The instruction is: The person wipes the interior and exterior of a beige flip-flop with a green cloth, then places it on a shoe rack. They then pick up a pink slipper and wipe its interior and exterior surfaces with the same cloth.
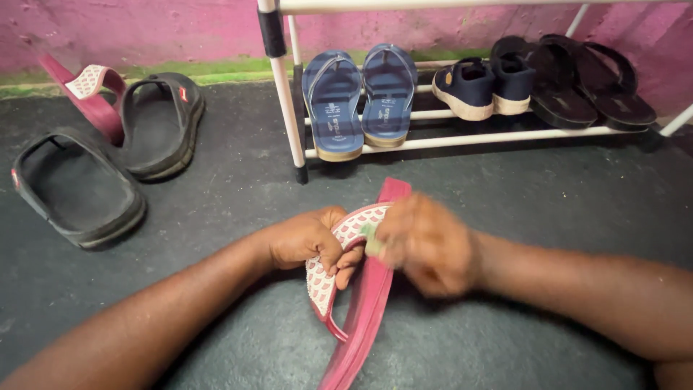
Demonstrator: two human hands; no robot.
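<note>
A maroon flip-flop (pixel 364 318) with a white patterned strap (pixel 321 285) is held on edge over the dark floor in the middle of the view. My left hand (pixel 307 238) grips its strap. My right hand (pixel 426 242) is blurred and closed on a small pale green piece (pixel 372 240), pressing it against the strap near the sandal's upper end. What the green piece is I cannot tell.
A matching maroon flip-flop (pixel 90 90) leans at the pink wall, far left, beside two black slides (pixel 76 184) (pixel 160 123). A white shoe rack (pixel 433 137) behind holds blue flip-flops (pixel 361 97), navy shoes (pixel 484 87) and black sandals (pixel 585 79).
</note>
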